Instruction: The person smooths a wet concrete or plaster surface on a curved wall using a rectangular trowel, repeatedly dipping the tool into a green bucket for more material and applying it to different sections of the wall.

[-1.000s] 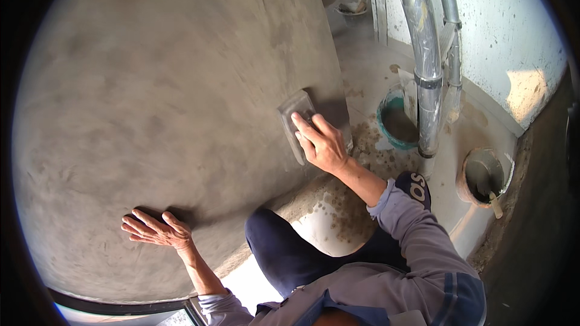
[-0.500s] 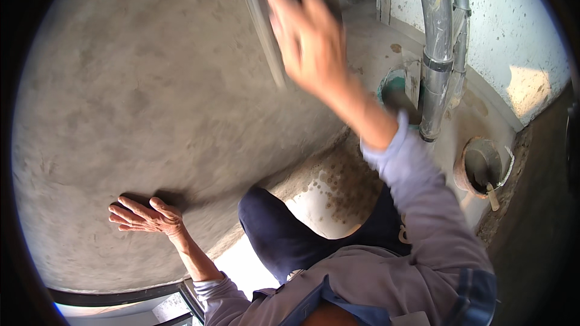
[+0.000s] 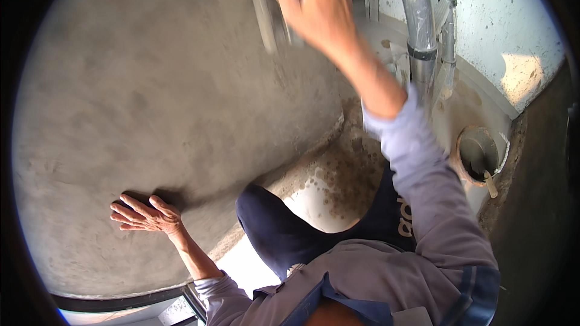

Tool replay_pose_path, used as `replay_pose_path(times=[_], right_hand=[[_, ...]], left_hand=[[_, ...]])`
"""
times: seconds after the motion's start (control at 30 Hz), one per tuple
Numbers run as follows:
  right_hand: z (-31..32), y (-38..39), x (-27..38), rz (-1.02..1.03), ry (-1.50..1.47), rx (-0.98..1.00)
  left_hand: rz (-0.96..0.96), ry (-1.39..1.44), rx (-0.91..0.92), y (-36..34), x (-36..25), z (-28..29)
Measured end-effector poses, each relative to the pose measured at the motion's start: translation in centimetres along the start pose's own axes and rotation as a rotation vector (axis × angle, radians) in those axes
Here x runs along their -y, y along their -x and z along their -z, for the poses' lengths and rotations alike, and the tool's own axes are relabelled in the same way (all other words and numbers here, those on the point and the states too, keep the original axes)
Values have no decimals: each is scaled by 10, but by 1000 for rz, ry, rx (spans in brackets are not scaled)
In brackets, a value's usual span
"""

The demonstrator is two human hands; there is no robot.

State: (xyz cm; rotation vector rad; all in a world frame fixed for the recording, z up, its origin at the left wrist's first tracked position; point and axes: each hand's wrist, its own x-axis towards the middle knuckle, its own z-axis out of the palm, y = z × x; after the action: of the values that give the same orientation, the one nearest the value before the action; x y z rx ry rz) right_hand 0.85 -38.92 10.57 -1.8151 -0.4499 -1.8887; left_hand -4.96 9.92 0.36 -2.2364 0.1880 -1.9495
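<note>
A wide grey plastered wall [image 3: 151, 115] fills the left and middle of the head view. Flat against its lower part rests my left hand [image 3: 148, 216], fingers spread and holding nothing. Higher up, near the top edge, my right hand [image 3: 320, 15] is closed around a plastering trowel [image 3: 261, 15]. Its long straight blade edge shows along the wall, left of the fingers; motion blurs it, and the hand hides the handle. Whether the whole blade touches the plaster I cannot tell.
Grey pipes [image 3: 420, 24] run down at the upper right, beside a speckled white wall [image 3: 501, 18]. A bucket [image 3: 459, 160] with a wooden-handled tool [image 3: 490, 184] stands on the right. A dark window frame [image 3: 121, 299] borders the plaster at the lower left.
My right hand has moved the trowel upward along the wall. My left hand stays at the same place on the plaster. The green bucket is now mostly hidden behind my right arm.
</note>
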Motion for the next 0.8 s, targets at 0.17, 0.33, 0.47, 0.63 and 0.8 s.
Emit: replay_pose_path(times=[0.17, 0.33, 0.47, 0.63, 0.8], right_hand=[[-13, 66, 18, -142, 35, 129], [58, 256, 105, -542, 7, 658], [82, 215, 62, -583, -30, 335], [62, 26, -33, 41, 120, 186], [47, -50, -51, 269, 133, 337]], left_hand=[[16, 20, -29, 1, 1, -3], [-32, 10, -47, -4, 0, -2], [-28, 10, -61, -4, -2, 0], [-27, 5, -41, -3, -2, -1], [-44, 6, -24, -3, -1, 1]])
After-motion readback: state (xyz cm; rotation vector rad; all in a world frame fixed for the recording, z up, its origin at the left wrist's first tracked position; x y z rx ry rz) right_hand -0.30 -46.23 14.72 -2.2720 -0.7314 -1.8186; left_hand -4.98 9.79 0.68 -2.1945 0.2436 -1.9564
